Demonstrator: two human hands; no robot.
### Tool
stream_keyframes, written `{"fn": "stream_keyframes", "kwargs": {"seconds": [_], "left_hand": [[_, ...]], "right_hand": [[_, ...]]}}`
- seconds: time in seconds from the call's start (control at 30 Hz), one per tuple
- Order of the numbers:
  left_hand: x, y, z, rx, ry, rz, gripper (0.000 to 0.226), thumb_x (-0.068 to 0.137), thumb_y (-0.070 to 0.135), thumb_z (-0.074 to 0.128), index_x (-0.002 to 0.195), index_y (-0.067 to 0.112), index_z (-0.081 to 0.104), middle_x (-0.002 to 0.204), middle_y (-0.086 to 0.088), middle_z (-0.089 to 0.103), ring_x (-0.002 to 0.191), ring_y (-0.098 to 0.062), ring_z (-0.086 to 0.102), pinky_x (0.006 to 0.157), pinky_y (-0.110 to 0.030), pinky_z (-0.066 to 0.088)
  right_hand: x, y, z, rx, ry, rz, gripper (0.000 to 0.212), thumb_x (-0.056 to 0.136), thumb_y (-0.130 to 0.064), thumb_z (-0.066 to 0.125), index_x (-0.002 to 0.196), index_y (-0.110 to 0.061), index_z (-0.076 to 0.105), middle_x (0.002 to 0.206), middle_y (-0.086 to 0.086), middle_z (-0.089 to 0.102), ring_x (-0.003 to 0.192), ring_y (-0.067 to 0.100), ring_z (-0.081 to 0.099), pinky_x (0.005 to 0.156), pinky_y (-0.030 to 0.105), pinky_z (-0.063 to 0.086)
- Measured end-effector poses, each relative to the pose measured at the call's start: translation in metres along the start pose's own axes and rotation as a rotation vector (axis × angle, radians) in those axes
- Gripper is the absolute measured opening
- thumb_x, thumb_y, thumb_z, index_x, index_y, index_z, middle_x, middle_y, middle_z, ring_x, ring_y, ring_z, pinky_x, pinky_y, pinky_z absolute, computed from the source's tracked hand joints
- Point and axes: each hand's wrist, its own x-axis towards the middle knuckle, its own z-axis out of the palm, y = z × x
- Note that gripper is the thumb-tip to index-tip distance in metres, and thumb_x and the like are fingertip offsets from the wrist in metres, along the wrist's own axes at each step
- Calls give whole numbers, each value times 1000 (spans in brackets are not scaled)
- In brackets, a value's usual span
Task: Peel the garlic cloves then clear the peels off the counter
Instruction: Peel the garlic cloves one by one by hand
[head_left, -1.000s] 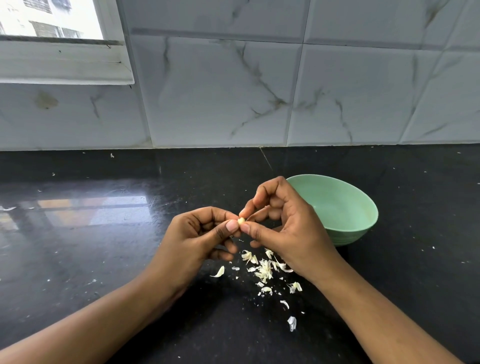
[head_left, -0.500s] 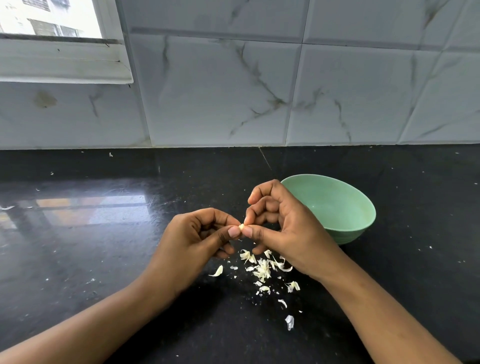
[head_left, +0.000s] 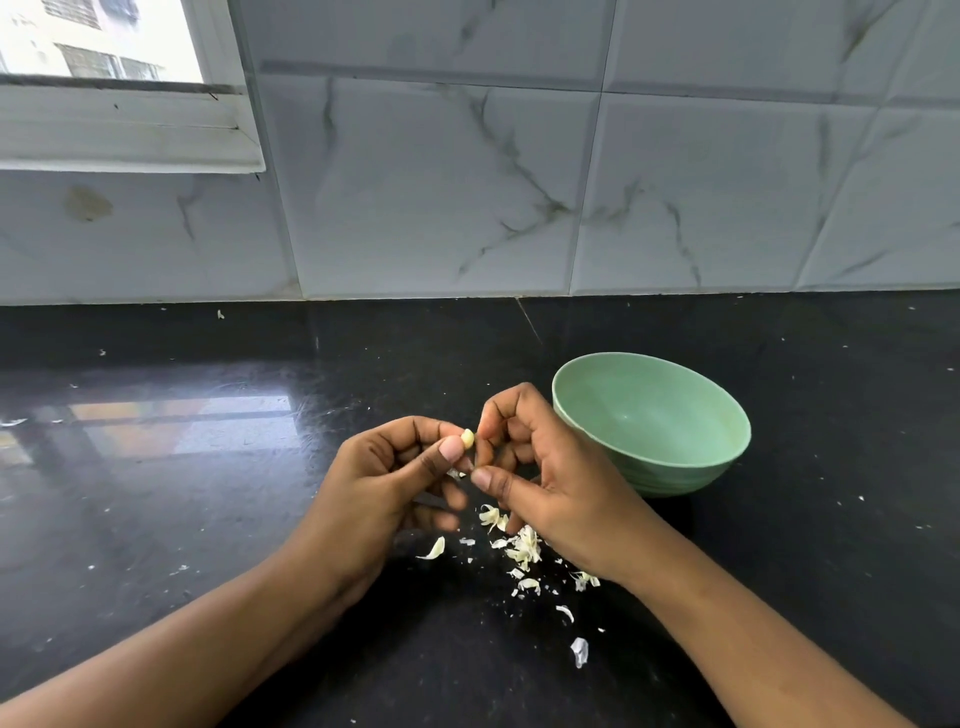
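Nearest to us, we are seeing one loose peel lying alone on the black counter. Just beyond it we are noting the main scatter of peels, thin pale flakes lying on the counter under and beside the right hand.

Above that, the left hand is pinching a garlic clove between thumb tip and forefinger, the other fingers curling under. The clove is sitting in the air over the counter, not resting on it. The right hand is curling in close, forefinger tip right at the clove, thumb just below near a scrap of skin. We are not managing to tell whether it is gripping skin or only touching.

We are judging the step as peeling, with clearing not yet begun.

Handling:
- The clove is looking small, light, firm and, where bare, likely slick. We are suggesting a fingertip pinch across its sides, leaving the end free for a nail.
- The peels are looking papery, near weightless and apt to cling to skin. We are reckoning that sweeping them together with a hand edge is suiting them better than picking them up singly.

Just behind the right hand a green bowl is standing upright. Farthest, we are seeing the marbled tile wall and a window at upper left.
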Motion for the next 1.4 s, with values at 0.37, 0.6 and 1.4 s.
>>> {"fn": "stream_keyframes", "kwargs": {"seconds": [0.37,0.6,1.4], "left_hand": [[2,1,-2,-79,-18,-100,20,73,23,62,83,7,64,74,-3,65,48,-8,56,36,-18,45],[2,-1,-3,-92,-37,-130,19,76,24,59,83,7,65,72,-4,64,46,-9,55,33,-18,43],[2,-6,-4,-23,-104,-115,16,76,28,61,74,12,65,73,-4,63,46,-11,55,34,-17,39]], "right_hand": [[0,-4,-9,-97,123,28,23,80,2,66,85,-19,57,82,-1,68,77,11,69,69,38,58],[-2,-6,-10,-33,121,80,15,94,-7,55,95,-17,66,88,-1,74,80,5,70,67,30,59],[0,-2,-4,-88,176,-3,7,82,-10,72,83,-17,70,70,-7,70,66,10,68,62,30,58]]}}
